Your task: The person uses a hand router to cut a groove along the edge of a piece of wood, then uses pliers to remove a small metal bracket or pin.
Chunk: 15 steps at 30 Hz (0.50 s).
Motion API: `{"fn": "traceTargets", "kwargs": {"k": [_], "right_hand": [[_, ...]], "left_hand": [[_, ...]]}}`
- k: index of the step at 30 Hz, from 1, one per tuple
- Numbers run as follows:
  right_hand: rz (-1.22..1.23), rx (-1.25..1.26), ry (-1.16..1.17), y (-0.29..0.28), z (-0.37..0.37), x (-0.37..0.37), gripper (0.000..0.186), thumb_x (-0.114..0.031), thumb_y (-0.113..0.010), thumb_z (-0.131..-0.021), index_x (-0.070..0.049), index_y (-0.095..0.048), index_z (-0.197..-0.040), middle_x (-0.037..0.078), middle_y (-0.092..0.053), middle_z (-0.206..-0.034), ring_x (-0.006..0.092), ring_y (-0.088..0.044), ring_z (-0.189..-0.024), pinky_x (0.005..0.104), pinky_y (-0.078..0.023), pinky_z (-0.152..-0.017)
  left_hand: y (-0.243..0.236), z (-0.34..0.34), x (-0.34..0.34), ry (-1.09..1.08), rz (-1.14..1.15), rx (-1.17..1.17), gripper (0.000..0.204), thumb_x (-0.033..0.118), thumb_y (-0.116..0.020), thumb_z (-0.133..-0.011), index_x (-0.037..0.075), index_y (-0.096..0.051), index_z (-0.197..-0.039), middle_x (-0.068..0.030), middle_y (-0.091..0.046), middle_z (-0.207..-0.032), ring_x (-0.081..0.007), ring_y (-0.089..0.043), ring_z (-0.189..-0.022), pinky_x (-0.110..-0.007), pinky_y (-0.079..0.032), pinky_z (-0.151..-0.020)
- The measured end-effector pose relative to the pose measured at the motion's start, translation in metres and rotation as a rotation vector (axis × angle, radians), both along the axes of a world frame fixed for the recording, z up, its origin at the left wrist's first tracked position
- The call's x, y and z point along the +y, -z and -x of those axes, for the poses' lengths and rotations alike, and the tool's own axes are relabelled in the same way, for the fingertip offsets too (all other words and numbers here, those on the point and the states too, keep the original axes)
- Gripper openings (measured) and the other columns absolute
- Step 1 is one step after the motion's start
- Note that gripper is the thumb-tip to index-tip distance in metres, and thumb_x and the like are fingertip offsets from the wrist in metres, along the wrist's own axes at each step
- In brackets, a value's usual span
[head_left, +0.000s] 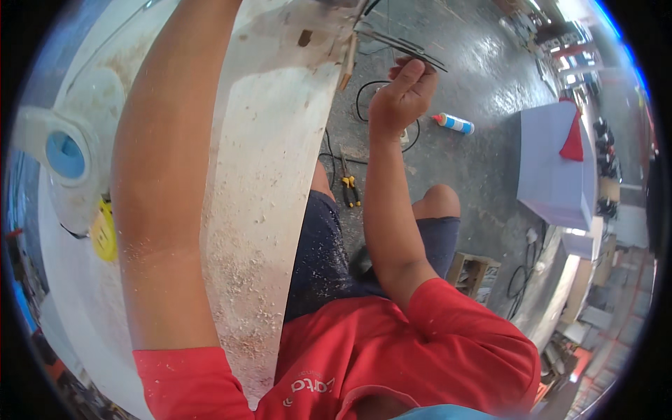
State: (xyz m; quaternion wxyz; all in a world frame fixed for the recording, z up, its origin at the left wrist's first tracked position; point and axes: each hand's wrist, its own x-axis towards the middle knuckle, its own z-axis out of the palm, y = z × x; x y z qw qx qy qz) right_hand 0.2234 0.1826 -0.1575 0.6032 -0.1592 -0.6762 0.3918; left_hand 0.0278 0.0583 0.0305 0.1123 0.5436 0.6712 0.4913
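My right hand is closed, with the thumb laid against the fingers, at the far end of several thin dark metal rods. The rods run from the far edge of a long white panel out past my fingers; what tool they belong to I cannot make out. My left arm stretches over the white panel and leaves the picture at the top, so the left hand is out of sight. Pale crumbs and dust lie scattered on the panel, thickest near my body.
On the floor are yellow-and-black pliers, a black cable and a blue-and-white bottle with a red tip. A pale box with a red cloth stands right. A yellow tape measure and white ring-shaped part sit left.
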Motion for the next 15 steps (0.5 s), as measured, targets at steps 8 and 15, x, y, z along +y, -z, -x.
{"fn": "traceTargets", "kwargs": {"k": [8,15], "right_hand": [[-0.04,0.057,0.316,0.005,0.02,0.003,0.04,-0.035,-0.04,-0.117,-0.003,-0.052,-0.097,0.005,-0.057,-0.082,0.0168,-0.053,-0.071,0.0312,-0.044,-0.064],[0.051,0.166,0.367,-0.009,0.041,-0.016,0.043,-0.037,-0.037,-0.118,-0.004,-0.047,-0.092,0.006,-0.05,-0.076,0.0176,-0.047,-0.064,0.0321,-0.041,-0.059]], "left_hand": [[0.004,0.0,-0.004,0.132,-0.071,0.007,0.072,0.06,-0.079,-0.087,0.002,-0.071,-0.129,-0.0153,-0.073,-0.12,-0.0266,-0.069,-0.11,-0.038,-0.053,-0.095],[0.007,-0.001,-0.015,0.11,-0.021,-0.088,0.075,0.057,-0.084,-0.084,0.002,-0.068,-0.132,-0.018,-0.073,-0.12,-0.0296,-0.071,-0.111,-0.041,-0.055,-0.097]]}}
